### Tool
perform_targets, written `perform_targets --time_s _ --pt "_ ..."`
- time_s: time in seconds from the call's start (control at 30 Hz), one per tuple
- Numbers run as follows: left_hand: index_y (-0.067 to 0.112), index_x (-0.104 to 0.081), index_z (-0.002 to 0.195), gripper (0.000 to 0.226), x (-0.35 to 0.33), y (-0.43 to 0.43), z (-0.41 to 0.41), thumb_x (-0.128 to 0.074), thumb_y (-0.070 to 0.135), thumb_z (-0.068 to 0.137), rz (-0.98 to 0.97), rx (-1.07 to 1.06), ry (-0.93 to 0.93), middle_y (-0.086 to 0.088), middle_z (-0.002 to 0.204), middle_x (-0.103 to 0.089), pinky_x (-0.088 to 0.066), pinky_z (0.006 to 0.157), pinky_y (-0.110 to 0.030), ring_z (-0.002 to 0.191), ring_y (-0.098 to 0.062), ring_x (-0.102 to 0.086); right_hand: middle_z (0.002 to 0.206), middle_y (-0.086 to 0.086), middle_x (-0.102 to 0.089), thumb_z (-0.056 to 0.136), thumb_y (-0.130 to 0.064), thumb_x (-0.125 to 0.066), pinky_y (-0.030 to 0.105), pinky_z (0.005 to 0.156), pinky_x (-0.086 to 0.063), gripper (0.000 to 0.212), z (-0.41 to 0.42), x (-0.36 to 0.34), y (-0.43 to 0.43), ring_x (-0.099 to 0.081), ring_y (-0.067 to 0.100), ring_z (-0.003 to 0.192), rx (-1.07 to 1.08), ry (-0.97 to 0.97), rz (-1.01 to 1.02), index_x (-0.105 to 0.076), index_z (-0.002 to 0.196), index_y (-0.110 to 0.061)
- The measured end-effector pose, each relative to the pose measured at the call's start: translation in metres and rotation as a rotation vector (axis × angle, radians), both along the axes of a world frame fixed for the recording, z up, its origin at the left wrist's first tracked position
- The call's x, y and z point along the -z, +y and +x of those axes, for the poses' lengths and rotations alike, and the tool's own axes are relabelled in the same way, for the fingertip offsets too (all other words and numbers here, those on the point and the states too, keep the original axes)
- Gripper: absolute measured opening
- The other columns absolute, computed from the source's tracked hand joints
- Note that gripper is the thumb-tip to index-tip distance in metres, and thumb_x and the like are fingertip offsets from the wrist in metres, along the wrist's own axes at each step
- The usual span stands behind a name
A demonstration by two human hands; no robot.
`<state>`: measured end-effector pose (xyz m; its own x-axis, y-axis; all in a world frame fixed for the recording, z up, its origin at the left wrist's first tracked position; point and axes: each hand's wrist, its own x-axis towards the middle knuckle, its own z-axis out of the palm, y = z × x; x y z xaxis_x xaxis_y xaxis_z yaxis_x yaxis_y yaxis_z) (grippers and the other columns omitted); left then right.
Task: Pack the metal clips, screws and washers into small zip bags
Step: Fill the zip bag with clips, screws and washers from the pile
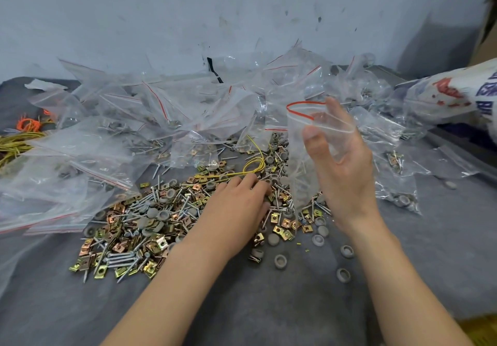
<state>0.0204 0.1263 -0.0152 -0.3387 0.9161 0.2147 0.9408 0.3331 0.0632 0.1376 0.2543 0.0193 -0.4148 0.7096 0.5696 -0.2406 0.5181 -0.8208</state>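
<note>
Open grey cloth (269,305) is lying nearest; filled bags (134,119) are crowding the far and left edges of the hardware pile (150,222). The right hand (341,168) is pinching the zip bag (297,162) upright, mouth up, at the pile's right. The left hand (239,206) is resting curled fingers in the pile, grip unclear.

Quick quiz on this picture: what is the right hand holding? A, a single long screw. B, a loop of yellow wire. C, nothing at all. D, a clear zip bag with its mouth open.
D: the right hand pinches the clear zip bag just below its red-lined mouth, which gapes open, while the left hand reaches down into the hardware pile.
</note>
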Motion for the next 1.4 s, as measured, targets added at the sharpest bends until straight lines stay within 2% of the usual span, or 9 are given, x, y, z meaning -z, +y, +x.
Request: perform_targets --time_s 0.17,0.3,0.57,0.87,0.97,1.1,1.23,1.33,1.4 --pt "0.028 -0.048 0.128 0.030 -0.002 -0.003 0.000 -0.038 0.039 0.102 -0.014 0.001 -0.030 0.005 0.126 -0.050 -0.041 0.098 -0.037 0.117 -0.020 -0.048 0.124 -0.040 -0.059 0.077 -0.081 -0.060 0.008 0.097 -0.042 0.095 0.000 0.001 0.003 -0.056 -0.014 0.118 0.007 -0.009 0.037 -0.047 0.150 -0.022" --pt "0.026 -0.054 0.121 0.027 -0.006 -0.005 -0.003 -0.035 0.034 0.103 0.006 -0.004 -0.149 0.006 0.121 -0.054 -0.042 0.098 -0.040 0.114 -0.019 -0.050 0.125 -0.030 -0.063 0.077 -0.080 -0.061 0.013 0.099 -0.044 0.095 0.000 0.001 0.003 -0.058 -0.011 0.118 0.005 -0.004 0.038 -0.047 0.150 -0.021" --pt "0.035 -0.049 0.135 0.037 -0.002 -0.004 0.003 -0.033 0.047 0.104 -0.037 -0.074 -0.036 0.005 0.126 -0.051 -0.036 0.098 -0.036 0.120 -0.021 -0.044 0.122 -0.053 -0.051 0.080 -0.080 -0.057 0.003 0.097 -0.037 0.094 -0.002 0.001 0.004 -0.051 -0.016 0.123 0.016 -0.027 0.061 -0.054 0.145 -0.012" --pt "0.029 -0.053 0.111 0.022 -0.007 -0.004 -0.001 -0.048 0.044 0.097 0.015 -0.066 -0.259 0.008 0.120 -0.052 -0.032 0.100 -0.034 0.116 -0.016 -0.041 0.126 -0.036 -0.060 0.079 -0.081 -0.058 0.009 0.101 -0.040 0.094 -0.002 0.001 0.002 -0.054 -0.010 0.124 0.010 -0.032 0.055 -0.049 0.150 -0.019" --pt "0.028 -0.053 0.107 0.019 -0.007 -0.006 -0.001 -0.048 0.043 0.096 0.027 -0.054 -0.239 0.008 0.115 -0.053 -0.035 0.099 -0.034 0.113 -0.016 -0.044 0.130 -0.028 -0.061 0.079 -0.081 -0.058 0.011 0.102 -0.041 0.094 -0.002 0.000 0.002 -0.054 -0.009 0.124 0.012 -0.030 0.054 -0.048 0.150 -0.020" --pt "0.031 -0.047 0.096 0.014 -0.009 -0.009 -0.001 -0.046 0.045 0.095 0.058 -0.052 -0.214 0.010 0.106 -0.052 -0.036 0.097 -0.033 0.108 -0.014 -0.046 0.125 -0.039 -0.059 0.083 -0.072 -0.061 0.010 0.100 -0.041 0.085 -0.003 0.002 0.002 -0.056 -0.010 0.122 0.013 -0.048 0.058 -0.049 0.149 -0.021" --pt "0.030 -0.048 0.094 0.015 -0.011 -0.010 -0.004 -0.047 0.045 0.094 0.096 -0.050 -0.205 0.011 0.099 -0.052 -0.040 0.095 -0.034 0.103 -0.015 -0.049 0.127 -0.021 -0.064 0.085 -0.066 -0.062 0.010 0.097 -0.043 0.081 -0.002 0.002 0.002 -0.059 -0.006 0.119 0.017 -0.046 0.062 -0.047 0.150 -0.022" --pt "0.026 -0.055 0.097 0.013 -0.015 -0.011 -0.009 -0.054 0.039 0.094 0.192 -0.059 -0.337 0.014 0.093 -0.058 -0.045 0.082 -0.025 0.093 -0.008 -0.056 0.132 -0.018 -0.062 0.084 -0.069 -0.061 0.013 0.101 -0.043 0.082 -0.001 0.001 0.001 -0.057 -0.005 0.123 0.023 -0.064 0.069 -0.047 0.150 -0.022" --pt "0.027 -0.058 0.101 0.009 -0.018 -0.012 -0.015 -0.057 0.032 0.094 0.277 -0.101 -0.459 0.017 0.091 -0.061 -0.045 0.072 -0.010 0.086 0.003 -0.058 0.133 -0.030 -0.058 0.083 -0.075 -0.058 0.012 0.103 -0.040 0.086 -0.001 0.000 0.001 -0.053 -0.009 0.126 0.024 -0.085 0.084 -0.050 0.149 -0.020"
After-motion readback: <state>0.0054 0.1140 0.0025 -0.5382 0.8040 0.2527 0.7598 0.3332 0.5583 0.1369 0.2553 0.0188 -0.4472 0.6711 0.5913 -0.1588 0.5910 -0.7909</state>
